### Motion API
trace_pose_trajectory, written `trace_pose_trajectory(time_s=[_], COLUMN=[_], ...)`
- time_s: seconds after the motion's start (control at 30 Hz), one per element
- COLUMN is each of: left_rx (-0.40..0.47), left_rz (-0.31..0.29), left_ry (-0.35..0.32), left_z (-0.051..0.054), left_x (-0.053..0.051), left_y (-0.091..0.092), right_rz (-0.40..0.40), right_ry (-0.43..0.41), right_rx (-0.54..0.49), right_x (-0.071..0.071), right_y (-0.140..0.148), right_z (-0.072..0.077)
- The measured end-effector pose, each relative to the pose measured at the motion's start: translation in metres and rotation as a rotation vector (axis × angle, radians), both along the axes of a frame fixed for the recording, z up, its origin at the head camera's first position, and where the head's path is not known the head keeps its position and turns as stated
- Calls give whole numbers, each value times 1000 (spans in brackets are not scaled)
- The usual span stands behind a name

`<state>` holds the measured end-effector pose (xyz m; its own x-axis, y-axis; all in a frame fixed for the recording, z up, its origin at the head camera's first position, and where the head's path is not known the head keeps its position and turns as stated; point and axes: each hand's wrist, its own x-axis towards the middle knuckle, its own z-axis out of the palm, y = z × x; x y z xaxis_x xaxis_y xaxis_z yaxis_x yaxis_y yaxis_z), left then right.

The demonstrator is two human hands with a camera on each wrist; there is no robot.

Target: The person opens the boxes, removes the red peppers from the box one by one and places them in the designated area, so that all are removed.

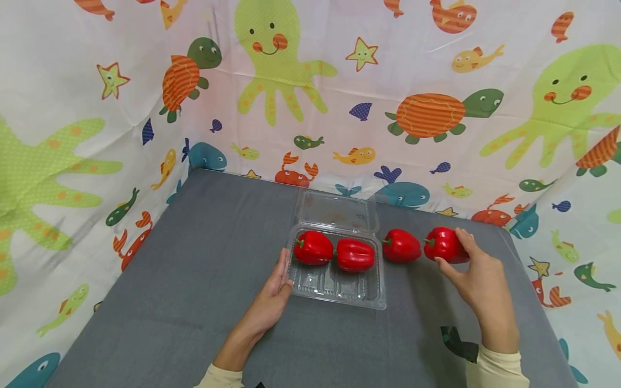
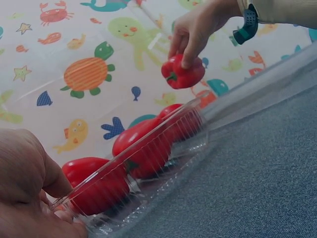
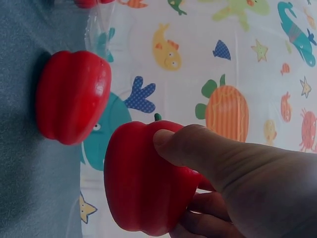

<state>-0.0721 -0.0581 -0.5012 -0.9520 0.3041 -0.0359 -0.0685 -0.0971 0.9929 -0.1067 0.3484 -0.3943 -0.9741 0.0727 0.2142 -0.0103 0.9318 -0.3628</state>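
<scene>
Red pepper point(image 1: 443, 245) in right hand point(image 1: 487, 285), stem leftward, long axis crosswise

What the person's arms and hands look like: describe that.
The left hand and right hand wear no gloves. The left sleeve and right sleeve are cream and end short of the hands. A dark strap with green marking sits at the right sleeve's edge; a dark piece by the left sleeve is too cropped to identify.
</scene>
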Motion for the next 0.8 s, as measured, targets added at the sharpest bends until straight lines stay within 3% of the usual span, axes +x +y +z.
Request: trace_pose_trajectory(time_s=[0.8], left_rx=[-9], left_rz=[0], left_ry=[-8], left_z=[2], left_x=[0], left_y=[0], right_rz=[-29], right_ry=[-81], right_rx=[-1], right_x=[-9], right_y=[20], right_z=[-15])
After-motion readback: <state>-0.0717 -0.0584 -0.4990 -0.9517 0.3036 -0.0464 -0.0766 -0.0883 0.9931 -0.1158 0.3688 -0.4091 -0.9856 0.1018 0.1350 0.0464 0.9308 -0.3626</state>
